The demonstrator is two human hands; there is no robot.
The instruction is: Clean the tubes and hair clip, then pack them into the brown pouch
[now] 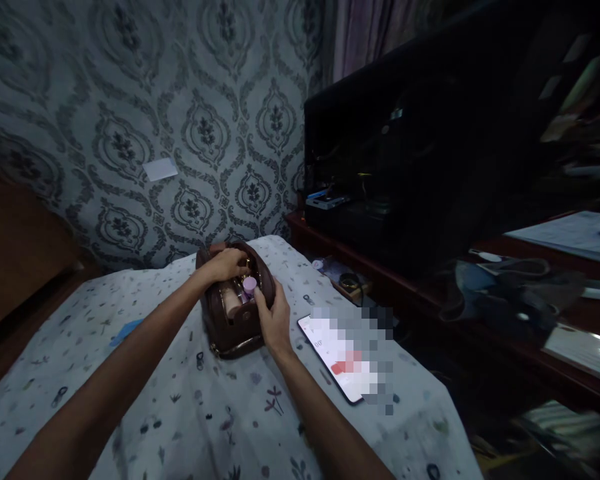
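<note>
Since the printed sheet (215, 420) is loose and creased, it makes soft footing for everything on it. Dial centred on the bag, 12 = away from wearer. Phone (336, 357) at 4 o'clock, lit, partly pixelated, just beside the right forearm (317, 403); an elbow swing could shove it off the 3 o'clock edge. Blue item (125, 331) at 8, partly behind the left forearm (135, 353), too dim to identify.

Dark brown bag (237, 332) sits upright at dial centre, top open. Right hand (277, 320) at 3, narrow grip on the bag's side wall, thumb next to a lilac-capped container (250, 287); can't tell if it touches. Squeezing hard could pinch the mouth shut on the contents. Pale bottle (231, 303) at the container's 8, could get knocked deeper if bumped.

Left hand (227, 264) at 12, fingers curled in near gold-coloured bits (249, 265); can't tell if it holds anything. Snag there plus right grip slipping = tipped bag.

Farther: large black panel (410, 153) at 2, patterned wallpaper (205, 127) at 12, white card (161, 169) at 11.
</note>
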